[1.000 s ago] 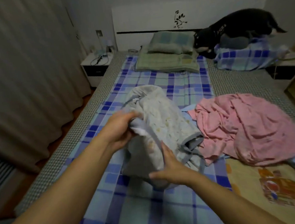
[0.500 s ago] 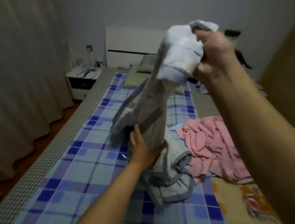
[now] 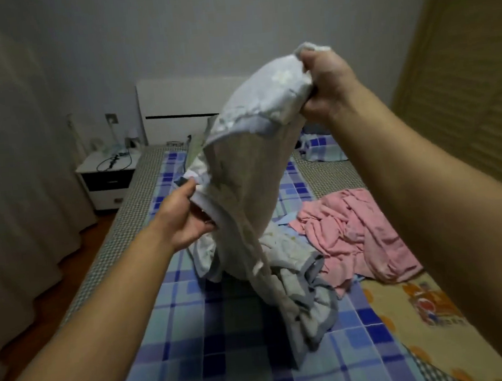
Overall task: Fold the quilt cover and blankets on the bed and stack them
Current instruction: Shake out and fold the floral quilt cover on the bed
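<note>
Grey crumpled blanket [image 3: 243, 191] hangs limp; right hand [image 3: 325, 88] and left hand [image 3: 185, 220] each grip it.

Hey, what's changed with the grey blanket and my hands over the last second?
The right hand took hold of one end of the grey blanket and lifted it high, so it now hangs down to the bed. The left hand shifted its grip to an edge lower down. The pink blanket stayed crumpled where it was, and the blanket's lower end stayed bunched on the checked sheet.
</note>
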Tool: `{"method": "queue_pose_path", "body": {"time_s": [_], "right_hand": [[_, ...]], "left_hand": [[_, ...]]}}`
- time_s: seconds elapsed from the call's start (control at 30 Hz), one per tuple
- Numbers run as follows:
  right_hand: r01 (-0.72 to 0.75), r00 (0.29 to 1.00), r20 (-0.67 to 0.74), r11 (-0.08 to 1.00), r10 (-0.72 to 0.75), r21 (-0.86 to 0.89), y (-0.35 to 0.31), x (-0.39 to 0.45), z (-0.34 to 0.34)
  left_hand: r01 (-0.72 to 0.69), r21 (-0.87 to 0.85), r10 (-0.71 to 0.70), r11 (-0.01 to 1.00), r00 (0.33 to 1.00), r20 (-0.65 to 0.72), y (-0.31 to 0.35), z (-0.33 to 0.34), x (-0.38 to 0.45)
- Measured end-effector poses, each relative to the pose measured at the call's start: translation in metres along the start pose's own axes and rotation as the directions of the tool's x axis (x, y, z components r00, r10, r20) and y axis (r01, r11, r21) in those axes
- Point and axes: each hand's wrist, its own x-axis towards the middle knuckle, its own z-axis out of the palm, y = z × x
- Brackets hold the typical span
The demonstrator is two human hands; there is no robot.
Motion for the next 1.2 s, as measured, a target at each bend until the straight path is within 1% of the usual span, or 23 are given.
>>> {"method": "queue_pose_path", "body": {"time_s": [0.07, 0.1, 0.17, 0.2, 0.27, 0.33, 0.37, 0.43, 0.47, 0.5, 0.53, 0.57, 0.6, 0.63, 0.67, 0.73, 0.8, 0.9, 0.97, 1.07, 1.1, 1.17, 1.2], "right_hand": [[-0.126, 0.984, 0.101, 0.971, 0.149, -0.203, 0.015, -0.01, 0.005], [-0.166, 0.96, 0.159, 0.928, 0.23, -0.334, 0.024, -0.019, 0.006], [-0.124, 0.908, 0.304, 0.879, 0.287, -0.46, 0.053, -0.041, -0.004], [-0.105, 0.895, 0.336, 0.87, 0.294, -0.481, 0.073, -0.054, -0.012], [-0.161, 0.872, 0.318, 0.832, 0.372, -0.531, 0.132, -0.089, -0.046], [-0.232, 0.82, 0.242, 0.688, 0.518, -0.687, 0.205, -0.149, -0.079], [-0.179, 0.81, 0.232, 0.604, 0.538, -0.776, 0.241, -0.182, -0.092], [-0.049, 0.874, 0.186, 0.461, 0.449, -0.886, 0.312, -0.23, -0.115], [-0.053, 0.957, 0.085, 0.455, 0.278, -0.889, 0.335, -0.239, -0.13], [-0.111, 0.988, -0.053, 0.422, 0.146, -0.9, 0.346, -0.239, -0.14], [-0.247, 0.969, -0.203, 0.461, 0.142, -0.852, 0.346, -0.23, -0.144], [-0.319, 0.948, -0.274, 0.487, 0.164, -0.813, 0.33, -0.228, -0.144], [-0.411, 0.905, -0.399, 0.552, 0.149, -0.726, 0.311, -0.215, -0.151], [-0.434, 0.858, -0.511, 0.617, 0.061, -0.656, 0.288, -0.203, -0.157], [-0.399, 0.839, -0.543, 0.642, -0.033, -0.655, 0.262, -0.191, -0.161], [-0.293, 0.833, -0.53, 0.683, -0.162, -0.669, 0.211, -0.173, -0.156], [-0.176, 0.85, -0.446, 0.647, -0.28, -0.742, 0.171, -0.155, -0.144], [0.023, 0.88, -0.21, 0.48, -0.426, -0.877, 0.134, -0.136, -0.109], [0.107, 0.87, -0.091, 0.366, -0.484, -0.924, 0.117, -0.124, -0.083], [0.161, 0.835, 0.016, 0.217, -0.55, -0.963, 0.087, -0.109, -0.047], [0.163, 0.825, 0.034, 0.18, -0.565, -0.97, 0.078, -0.104, -0.038], [0.134, 0.821, 0.043, 0.119, -0.57, -0.984, 0.062, -0.094, -0.02], [0.107, 0.826, 0.044, 0.078, -0.562, -0.991, 0.057, -0.089, -0.013]], "left_hand": [[0.017, -0.116, -0.016, 0.993, 1.0, 0.01, 0.002, 0.006, -0.02], [0.032, -0.163, -0.032, 0.986, 0.999, -0.001, -0.001, 0.007, -0.028], [0.059, -0.267, -0.075, 0.962, 0.996, -0.048, -0.014, 0.008, -0.041], [0.06, -0.327, -0.088, 0.943, 0.994, -0.07, -0.023, 0.009, -0.05], [0.043, -0.483, -0.121, 0.875, 0.984, -0.13, -0.05, 0.007, -0.064], [0.054, -0.6, -0.177, 0.798, 0.973, -0.148, -0.086, 0.005, -0.075], [0.064, -0.636, -0.206, 0.769, 0.967, -0.152, -0.103, 0.004, -0.079], [0.079, -0.682, -0.25, 0.727, 0.956, -0.156, -0.13, 0.008, -0.088], [0.086, -0.69, -0.258, 0.719, 0.954, -0.15, -0.138, 0.008, -0.091], [0.088, -0.674, -0.249, 0.734, 0.957, -0.147, -0.143, 0.006, -0.093], [0.09, -0.637, -0.234, 0.766, 0.961, -0.146, -0.145, 0.001, -0.094], [0.081, -0.577, -0.214, 0.812, 0.963, -0.165, -0.147, -0.008, -0.096], [0.06, -0.487, -0.192, 0.871, 0.955, -0.226, -0.152, -0.021, -0.097], [0.037, -0.366, -0.16, 0.93, 0.937, -0.311, -0.158, -0.036, -0.097], [0.029, -0.218, -0.119, 0.975, 0.903, -0.412, -0.169, -0.054, -0.096], [0.095, 0.126, -0.015, 0.987, 0.852, -0.524, -0.196, -0.082, -0.096], [0.181, 0.441, 0.04, 0.879, 0.894, -0.446, -0.224, -0.096, -0.089], [0.244, 0.735, -0.066, 0.633, 0.963, -0.263, -0.265, -0.085, -0.067], [0.176, 0.805, -0.044, 0.566, 0.982, -0.184, -0.276, -0.063, -0.049], [0.108, 0.835, -0.037, 0.54, 0.994, -0.104, -0.275, -0.03, -0.018], [0.038, 0.867, 0.002, 0.497, 0.999, -0.044, -0.273, -0.02, -0.01], [-0.1, 0.932, 0.096, 0.349, 0.993, 0.07, -0.275, -0.003, 0.002], [-0.131, 0.938, 0.126, 0.321, 0.987, 0.095, -0.277, 0.004, 0.006]]}}
